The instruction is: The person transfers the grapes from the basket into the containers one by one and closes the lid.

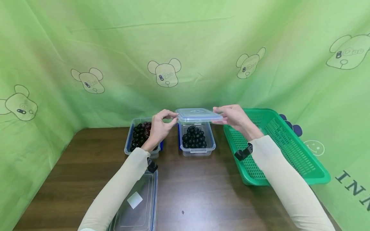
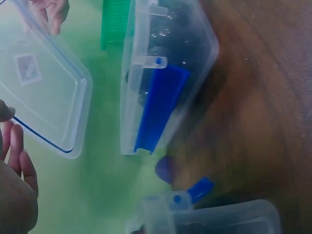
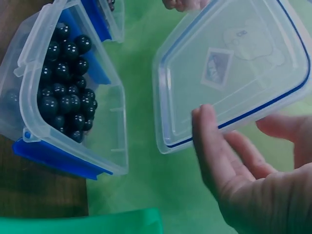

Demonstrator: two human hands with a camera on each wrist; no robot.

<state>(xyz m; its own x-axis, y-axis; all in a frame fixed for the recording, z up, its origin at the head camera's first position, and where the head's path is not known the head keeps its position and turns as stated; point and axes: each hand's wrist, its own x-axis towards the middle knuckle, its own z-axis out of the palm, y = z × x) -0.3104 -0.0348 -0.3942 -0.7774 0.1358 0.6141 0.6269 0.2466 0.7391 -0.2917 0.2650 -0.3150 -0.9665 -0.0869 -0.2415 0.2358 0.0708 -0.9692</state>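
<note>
A clear lid [image 1: 198, 115] with a blue seal line and a small label is held slightly tilted above the middle container [image 1: 199, 152]. My left hand [image 1: 160, 128] pinches its left edge between thumb and fingers. On the opposite edge, my right hand [image 1: 234, 118] holds it, fingers underneath and thumb at the rim, as the right wrist view shows. Glossy, nearly black round fruit [image 3: 63, 97] lies heaped in the middle container, whose blue side clips [image 3: 61, 158] hang down. To the left, partly behind my left hand, a second container [image 1: 127, 141] holds dark red-black round fruit [image 1: 140, 134].
A large green plastic basket [image 1: 315, 171] stands at the right, under my right forearm. Beneath my left forearm lies a flat clear plastic piece [image 1: 144, 192] with a blue edge line and a white sticker. A green printed cloth [image 1: 185, 38] hangs behind the brown table [image 1: 208, 192].
</note>
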